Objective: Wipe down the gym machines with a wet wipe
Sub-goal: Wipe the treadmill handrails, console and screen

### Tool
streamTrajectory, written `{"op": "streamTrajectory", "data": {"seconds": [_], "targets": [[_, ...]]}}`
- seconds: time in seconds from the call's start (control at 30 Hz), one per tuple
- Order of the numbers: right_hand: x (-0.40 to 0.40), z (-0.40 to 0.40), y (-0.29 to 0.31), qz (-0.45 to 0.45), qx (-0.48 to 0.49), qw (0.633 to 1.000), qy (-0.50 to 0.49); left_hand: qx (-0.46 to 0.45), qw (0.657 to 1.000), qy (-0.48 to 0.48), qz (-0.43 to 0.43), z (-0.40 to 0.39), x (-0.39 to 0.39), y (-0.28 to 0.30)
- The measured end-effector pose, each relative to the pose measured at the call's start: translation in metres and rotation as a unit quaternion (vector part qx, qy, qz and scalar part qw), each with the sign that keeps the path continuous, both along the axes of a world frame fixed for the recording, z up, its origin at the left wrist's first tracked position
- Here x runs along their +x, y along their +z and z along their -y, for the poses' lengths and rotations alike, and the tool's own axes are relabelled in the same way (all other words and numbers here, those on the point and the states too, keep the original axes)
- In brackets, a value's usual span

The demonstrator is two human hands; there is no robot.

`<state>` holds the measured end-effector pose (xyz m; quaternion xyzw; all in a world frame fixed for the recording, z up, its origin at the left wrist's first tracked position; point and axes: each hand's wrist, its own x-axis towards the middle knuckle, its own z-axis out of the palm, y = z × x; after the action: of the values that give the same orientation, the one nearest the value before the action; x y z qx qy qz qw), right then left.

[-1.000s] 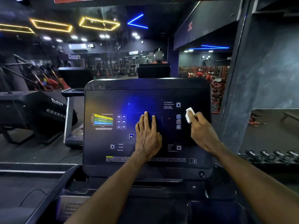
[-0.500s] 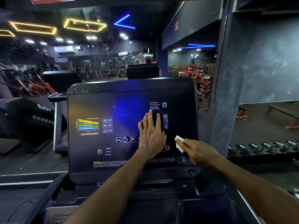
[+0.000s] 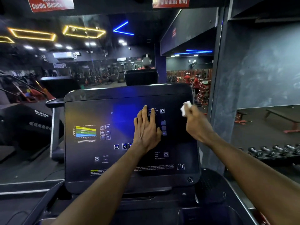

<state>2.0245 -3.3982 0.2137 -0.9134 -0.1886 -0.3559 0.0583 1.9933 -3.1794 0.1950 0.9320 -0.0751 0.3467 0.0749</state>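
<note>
Head view: right hand pinches the wipe, grip curled round it, at the console upper right edge. Half a second ago the wipe was low on the right side; now it is up near the top corner, so the right strip looks mid-stroke, wiped bottom to top. Left hand flat, fingers straight and together, pressing the panel centre-right, likely steadying it. Wipe is bunched, long axis roughly upright, free end pointing up-left. Left part of the console probably not yet wiped.
</note>
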Motion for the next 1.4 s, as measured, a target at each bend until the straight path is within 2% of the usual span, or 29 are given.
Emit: {"op": "streamTrajectory", "data": {"seconds": [0.07, 0.1, 0.13, 0.23, 0.27, 0.37, 0.4, 0.5, 0.53, 0.57, 0.67, 0.7, 0.73, 0.8, 0.83, 0.9, 0.97, 1.0, 1.1, 1.13, 1.2, 1.27, 1.3, 1.4], "targets": [[-0.004, -0.01, -0.012, 0.01, -0.114, 0.991, 0.065, 0.002, 1.0, 0.003, -0.004, -0.002, 0.002, 0.004], [-0.002, -0.008, -0.009, 0.027, -0.136, 0.986, 0.088, 0.004, 1.0, 0.002, -0.004, -0.004, 0.003, 0.007], [0.0, -0.003, -0.002, 0.016, -0.116, 0.99, 0.08, 0.007, 1.0, 0.001, -0.007, -0.005, 0.003, 0.009], [0.015, 0.002, 0.018, 0.01, 0.061, 0.998, -0.024, 0.011, 1.0, 0.002, -0.012, -0.01, 0.005, 0.015], [0.016, -0.005, 0.019, 0.013, 0.057, 0.998, -0.025, 0.011, 1.0, 0.005, -0.01, -0.013, 0.005, 0.017], [0.013, -0.021, 0.009, 0.039, -0.079, 0.996, 0.036, 0.007, 1.0, 0.009, -0.011, -0.018, 0.008, 0.02], [0.015, -0.016, 0.014, 0.041, -0.077, 0.995, 0.045, 0.006, 1.0, 0.012, -0.011, -0.02, 0.008, 0.02], [0.025, -0.01, 0.031, 0.026, 0.093, 0.994, -0.042, -0.004, 1.0, 0.016, -0.011, -0.029, 0.009, 0.023], [0.024, -0.018, 0.029, 0.023, 0.107, 0.993, -0.053, -0.008, 1.0, 0.017, -0.012, -0.033, 0.008, 0.023], [0.022, -0.029, 0.025, 0.017, 0.083, 0.996, -0.036, -0.008, 1.0, 0.021, -0.013, -0.036, 0.008, 0.023], [0.012, -0.057, 0.005, 0.018, -0.075, 0.993, 0.085, -0.006, 0.999, 0.037, -0.014, -0.048, 0.003, 0.023], [0.014, -0.055, 0.009, 0.025, -0.086, 0.991, 0.099, -0.004, 0.999, 0.038, -0.016, -0.051, 0.001, 0.024], [0.019, -0.051, 0.015, 0.021, -0.053, 0.995, 0.085, -0.002, 0.999, 0.04, -0.019, -0.055, 0.0, 0.024], [0.023, -0.053, 0.021, -0.001, 0.077, 0.997, 0.007, 0.001, 0.999, 0.042, -0.025, -0.064, -0.003, 0.024], [0.02, -0.06, 0.02, -0.005, 0.094, 0.996, -0.003, 0.002, 0.999, 0.044, -0.027, -0.068, -0.004, 0.024], [0.011, -0.081, 0.012, -0.006, -0.013, 0.999, 0.044, 0.002, 0.999, 0.044, -0.03, -0.073, -0.005, 0.024], [0.001, -0.092, 0.007, 0.014, -0.139, 0.985, 0.101, -0.003, 0.998, 0.045, -0.034, -0.078, -0.007, 0.026], [0.003, -0.091, 0.014, 0.02, -0.131, 0.986, 0.096, -0.005, 0.998, 0.047, -0.037, -0.082, -0.008, 0.028], [0.011, -0.092, 0.027, -0.005, 0.073, 0.997, 0.004, -0.008, 0.998, 0.046, -0.038, -0.094, -0.009, 0.031], [0.009, -0.099, 0.026, -0.007, 0.084, 0.996, 0.001, -0.011, 0.998, 0.045, -0.035, -0.098, -0.01, 0.031], [0.001, -0.122, 0.015, -0.005, -0.023, 0.999, 0.048, -0.015, 0.998, 0.044, -0.031, -0.108, -0.011, 0.032], [-0.006, -0.135, 0.008, 0.033, -0.124, 0.986, 0.11, -0.025, 0.999, 0.035, -0.026, -0.117, -0.012, 0.032], [-0.004, -0.135, 0.01, 0.033, -0.111, 0.987, 0.108, -0.029, 0.999, 0.027, -0.022, -0.121, -0.013, 0.032], [0.003, -0.141, 0.023, 0.001, 0.06, 0.998, 0.029, -0.024, 0.999, 0.022, -0.01, -0.137, -0.014, 0.031]]}}
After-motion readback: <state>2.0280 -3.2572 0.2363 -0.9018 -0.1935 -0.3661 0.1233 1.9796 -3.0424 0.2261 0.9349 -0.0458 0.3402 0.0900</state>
